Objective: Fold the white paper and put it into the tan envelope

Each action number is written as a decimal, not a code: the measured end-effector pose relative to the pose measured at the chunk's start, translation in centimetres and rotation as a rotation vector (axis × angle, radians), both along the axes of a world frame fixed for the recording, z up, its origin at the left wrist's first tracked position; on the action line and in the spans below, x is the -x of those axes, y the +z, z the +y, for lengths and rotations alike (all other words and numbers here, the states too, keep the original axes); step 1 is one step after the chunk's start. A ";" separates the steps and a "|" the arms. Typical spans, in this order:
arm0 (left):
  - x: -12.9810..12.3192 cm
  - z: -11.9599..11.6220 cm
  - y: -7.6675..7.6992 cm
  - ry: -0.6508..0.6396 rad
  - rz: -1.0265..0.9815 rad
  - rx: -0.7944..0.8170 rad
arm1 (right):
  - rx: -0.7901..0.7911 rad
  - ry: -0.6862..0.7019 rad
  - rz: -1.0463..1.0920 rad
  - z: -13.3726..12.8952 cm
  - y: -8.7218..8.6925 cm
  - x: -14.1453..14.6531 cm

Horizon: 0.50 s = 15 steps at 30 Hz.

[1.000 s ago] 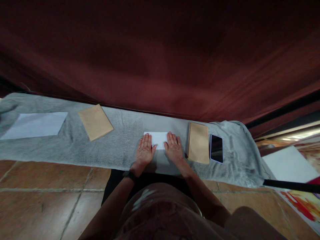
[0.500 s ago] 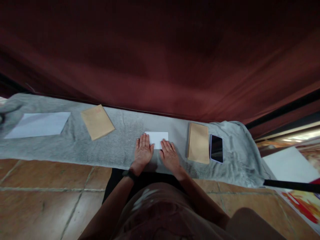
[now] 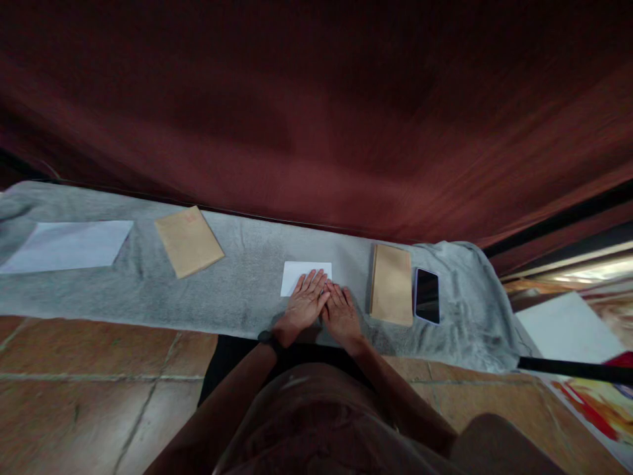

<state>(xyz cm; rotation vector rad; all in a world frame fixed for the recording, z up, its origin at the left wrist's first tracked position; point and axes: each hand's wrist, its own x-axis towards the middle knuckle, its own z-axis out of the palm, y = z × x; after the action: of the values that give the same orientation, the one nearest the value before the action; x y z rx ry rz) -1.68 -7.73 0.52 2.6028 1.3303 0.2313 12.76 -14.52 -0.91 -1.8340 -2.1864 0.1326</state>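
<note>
The small white folded paper [image 3: 302, 273] is pressed flat on the grey towel [image 3: 247, 290] by both hands [image 3: 324, 307], grip released; the stack of brown envelopes [image 3: 391, 284] lies untouched.

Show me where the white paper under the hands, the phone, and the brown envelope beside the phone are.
white paper [image 3: 293, 276], head view, bare far-left corner.
phone [image 3: 427, 295], head view, middle of dark screen.
brown envelope [image 3: 392, 284], head view, middle of top face.

Dark red curtain [image 3: 316, 119], terracotta tile floor [image 3: 99, 382], dim
</note>
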 end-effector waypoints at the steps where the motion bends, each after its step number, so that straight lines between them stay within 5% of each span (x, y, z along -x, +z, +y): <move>1: -0.1 0.3 0.0 -0.001 0.008 0.000 | 0.003 0.001 0.000 0.0 0.0 0.0; 15: 0.0 2.7 -0.1 0.064 0.008 -0.055 | -0.004 -0.023 0.010 0.0 0.0 -0.1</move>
<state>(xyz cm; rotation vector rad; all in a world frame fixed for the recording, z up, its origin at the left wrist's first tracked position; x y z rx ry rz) -1.71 -4.98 0.43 2.6109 1.4318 0.2713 12.81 -14.50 -0.95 -1.8515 -2.1565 0.1325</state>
